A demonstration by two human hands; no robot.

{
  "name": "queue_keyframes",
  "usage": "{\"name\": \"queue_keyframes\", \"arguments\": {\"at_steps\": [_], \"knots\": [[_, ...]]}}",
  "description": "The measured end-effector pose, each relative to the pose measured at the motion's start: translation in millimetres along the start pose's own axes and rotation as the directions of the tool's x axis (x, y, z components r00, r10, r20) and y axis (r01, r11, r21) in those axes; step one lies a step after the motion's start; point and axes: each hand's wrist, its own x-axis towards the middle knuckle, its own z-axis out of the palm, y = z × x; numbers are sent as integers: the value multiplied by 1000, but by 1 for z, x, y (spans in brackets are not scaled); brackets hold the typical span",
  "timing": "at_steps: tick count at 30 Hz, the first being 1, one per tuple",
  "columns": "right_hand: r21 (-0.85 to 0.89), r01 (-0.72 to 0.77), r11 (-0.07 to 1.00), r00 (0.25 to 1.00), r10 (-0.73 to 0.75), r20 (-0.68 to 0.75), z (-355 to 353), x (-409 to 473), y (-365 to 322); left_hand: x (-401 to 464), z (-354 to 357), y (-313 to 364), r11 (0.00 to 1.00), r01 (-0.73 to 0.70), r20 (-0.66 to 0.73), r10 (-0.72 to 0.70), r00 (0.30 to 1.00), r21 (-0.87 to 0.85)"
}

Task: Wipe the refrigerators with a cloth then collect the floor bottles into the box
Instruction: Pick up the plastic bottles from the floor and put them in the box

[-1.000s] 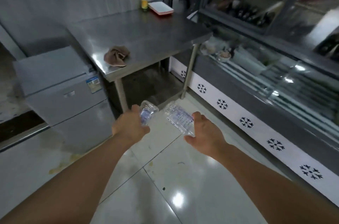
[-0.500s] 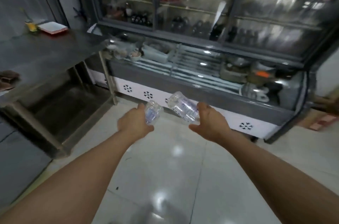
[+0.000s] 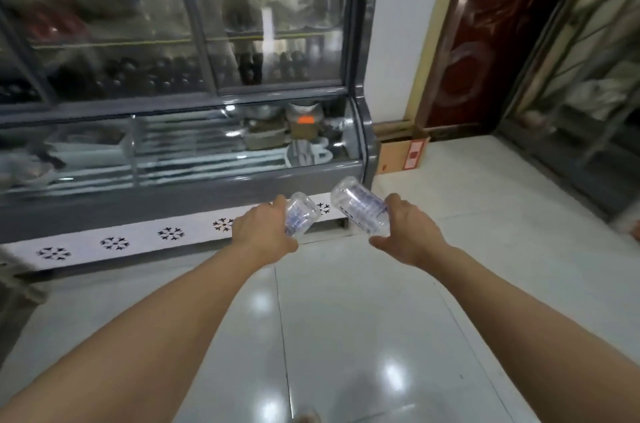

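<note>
A: What is held by the left hand [image 3: 264,235]?

B: A clear plastic bottle [image 3: 300,217] with blue print is gripped by it, the fingers being curled round the lower part. The bottle is tilted, its base pointing up and forward.

A: And by the right hand [image 3: 408,232]?

B: A second clear bottle [image 3: 360,206] is gripped there in the same way, and it is tilted toward the first one. The two bottles are near each other, but a small gap is seen between them.

A: Where is the box?

B: A cardboard box [image 3: 401,155] is seen on the tiled floor [image 3: 363,318], just beside the right end of the glass-fronted refrigerator [image 3: 180,132], well ahead of both hands. Its inside cannot be seen.
</note>
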Motion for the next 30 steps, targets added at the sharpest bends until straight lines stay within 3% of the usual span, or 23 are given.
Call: {"name": "queue_keyframes", "arguments": {"at_steps": [6,17,24,30], "knots": [[-32,-157,987,987,156,-34,-22,40,69,83,11,70,984,-176,22,176,984,13],[-10,-369,929,925,366,-97,-67,127,165,238,8,169,927,-376,47,376,925,-4],[24,-469,883,872,467,-147,-101,165,266,299,7,281,861,-507,83,503,860,36],[38,-469,882,867,468,-173,-136,212,386,354,20,400,866,-500,82,497,864,21]]}}
